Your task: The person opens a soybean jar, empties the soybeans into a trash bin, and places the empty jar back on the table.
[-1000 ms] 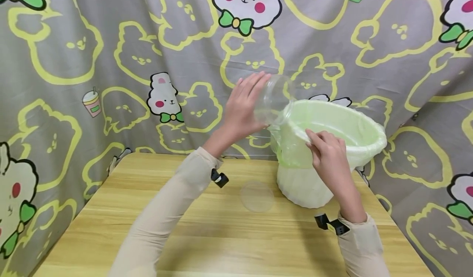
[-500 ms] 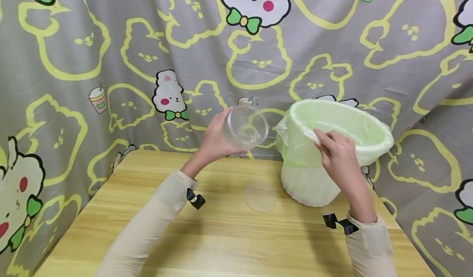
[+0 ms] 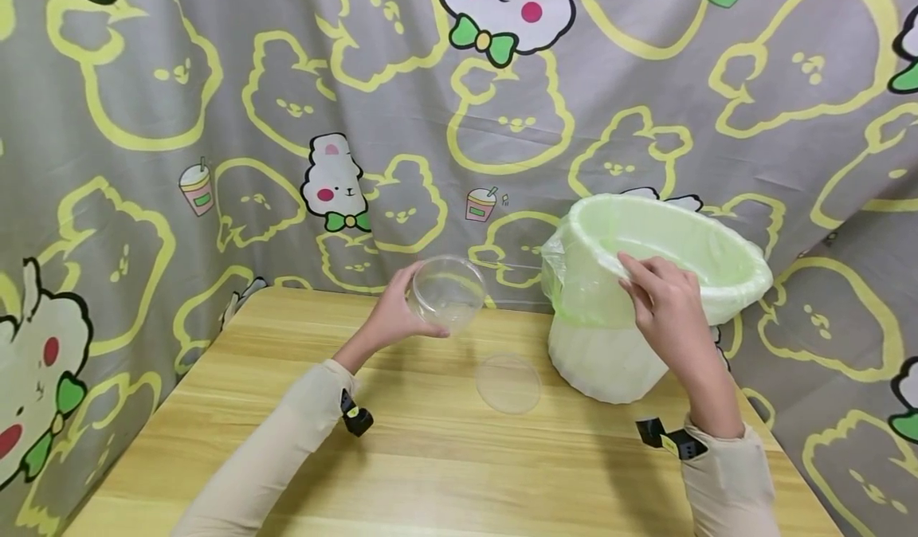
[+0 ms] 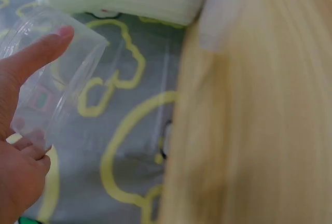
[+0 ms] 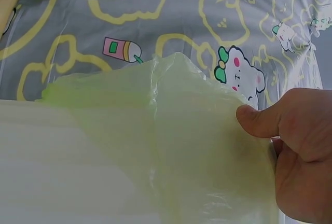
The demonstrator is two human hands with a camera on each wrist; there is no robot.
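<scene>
My left hand [image 3: 393, 310] holds a clear round plastic tub [image 3: 452, 294] by its side, thumb and fingers around the wall, above the table. In the left wrist view the tub [image 4: 67, 68] is tilted, and nothing shows inside it. At the right, my right hand [image 3: 670, 306] pinches the rim of a pale trash bin [image 3: 606, 366] lined with a thin green plastic bag [image 3: 595, 298]. From the right wrist, the thumb presses on the bag [image 5: 192, 141] folded over the bin's edge. A flat clear round lid [image 3: 508, 383] lies on the table between the hands.
The wooden table [image 3: 430, 457] ends at a grey curtain [image 3: 402, 99] with yellow cartoon outlines, which hangs close behind it and along both sides. The bin stands near the table's back right corner.
My left hand has drawn the tub away from the bin's mouth, moving left and down over the table. The right hand has kept its hold on the bin's rim.
</scene>
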